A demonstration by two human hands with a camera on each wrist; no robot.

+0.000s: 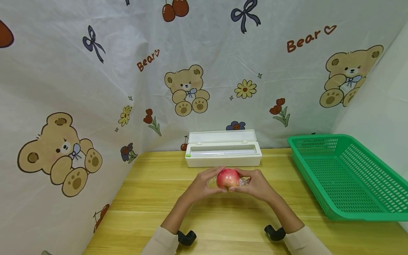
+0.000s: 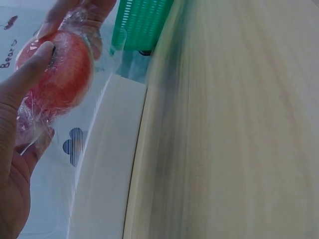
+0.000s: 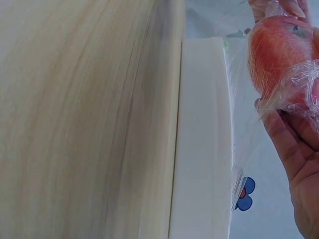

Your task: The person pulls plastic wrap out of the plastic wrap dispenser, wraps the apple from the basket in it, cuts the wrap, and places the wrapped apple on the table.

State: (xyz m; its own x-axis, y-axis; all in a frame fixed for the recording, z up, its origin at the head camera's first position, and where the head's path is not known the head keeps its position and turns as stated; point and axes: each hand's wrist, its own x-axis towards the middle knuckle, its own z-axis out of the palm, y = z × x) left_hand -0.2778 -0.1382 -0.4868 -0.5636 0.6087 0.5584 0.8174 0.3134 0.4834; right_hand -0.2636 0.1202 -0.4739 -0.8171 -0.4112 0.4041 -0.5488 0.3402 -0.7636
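Note:
A red apple [image 1: 227, 178] is held up above the table between my two hands, in front of the white box. Clear cling film [image 3: 301, 82] is wrapped about it, bunched and crinkled at both sides. My left hand [image 1: 202, 183] grips it from the left, its thumb lying on the apple near the stem in the left wrist view. From the right, my right hand [image 1: 257, 185] grips the apple and the gathered film, with fingers underneath in the right wrist view. Part of the apple's far side is hidden by film and fingers.
Behind the hands stands a white cling film box [image 1: 223, 162] with its lid [image 1: 223, 136] raised and a roll [image 1: 223, 153] inside. A green plastic basket [image 1: 313, 189] sits at the right on the wooden table [image 1: 153, 198]. Printed cloth [image 1: 223, 53] hangs behind.

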